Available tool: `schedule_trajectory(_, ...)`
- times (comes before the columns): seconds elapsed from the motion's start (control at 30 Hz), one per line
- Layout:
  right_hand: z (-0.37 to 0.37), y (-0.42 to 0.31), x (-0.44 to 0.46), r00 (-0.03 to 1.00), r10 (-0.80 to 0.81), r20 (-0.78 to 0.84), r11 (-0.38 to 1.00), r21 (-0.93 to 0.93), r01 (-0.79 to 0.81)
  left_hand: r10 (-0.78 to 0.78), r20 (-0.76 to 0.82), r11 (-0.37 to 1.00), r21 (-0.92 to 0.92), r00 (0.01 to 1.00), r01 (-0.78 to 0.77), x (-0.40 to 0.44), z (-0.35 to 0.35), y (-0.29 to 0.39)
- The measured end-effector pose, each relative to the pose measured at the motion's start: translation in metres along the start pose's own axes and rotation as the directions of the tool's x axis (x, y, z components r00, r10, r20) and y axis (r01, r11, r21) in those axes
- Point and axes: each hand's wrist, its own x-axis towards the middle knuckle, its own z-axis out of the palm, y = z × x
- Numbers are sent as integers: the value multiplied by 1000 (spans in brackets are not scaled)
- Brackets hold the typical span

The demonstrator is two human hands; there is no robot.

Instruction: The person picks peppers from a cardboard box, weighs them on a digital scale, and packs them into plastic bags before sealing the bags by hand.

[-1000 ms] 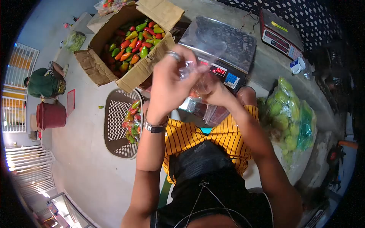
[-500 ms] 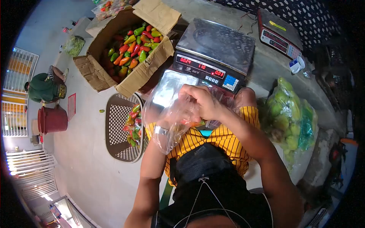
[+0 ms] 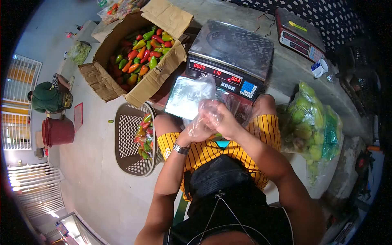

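My left hand (image 3: 197, 131), with a watch at its wrist, and my right hand (image 3: 222, 117) are close together above my lap. Both are closed on a clear plastic bag (image 3: 207, 84), whose loose end sticks up past my fingers. A small green bit of pepper (image 3: 217, 135) shows below my hands; the rest of the bag's contents is hidden. Just beyond lies a stack of clear plastic bags (image 3: 181, 98), in front of the digital scale (image 3: 230, 51) with its red readout lit.
An open cardboard box (image 3: 157, 85) of peppers stands left of the scale. Below it, a plastic basket (image 3: 124, 141) holds bagged peppers. Bagged green produce (image 3: 308, 126) sits right, near a mug (image 3: 319, 68) and a second scale (image 3: 300, 34). A person (image 3: 49, 98) bends by a red tub (image 3: 59, 131).
My left hand has come out from under the clear film and drawn in against my right hand. The bag, previously spread over the left wrist, is now gathered, its end pointing toward the scale.
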Motion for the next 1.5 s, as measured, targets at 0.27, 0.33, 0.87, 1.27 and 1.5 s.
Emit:
schedule_trajectory(0.27, -38, -80, 8, 993, 98, -62, 937, 343, -71, 186, 34, 420, -906, 982, -48, -25, 12, 2)
schedule_trajectory(0.33, -46, -95, 14, 980, 117, -161, 931, 361, -52, 171, -40, 234, -969, 985, -80, -30, 22, -8)
schedule_trajectory(0.87, -31, -115, 31, 876, -465, -130, 334, -942, 38, 29, 82, 943, -332, 996, 0, -34, 16, 16)
schedule_trajectory(1.27, -12, -19, -39, 925, 201, 322, 1, -944, 329, -442, 229, 386, -825, 867, 414, -59, -11, -5)
schedule_trajectory(1.5, -96, -50, 17, 876, 192, 442, 401, -850, 341, -179, -23, 822, -554, 984, 137, -84, -25, -12)
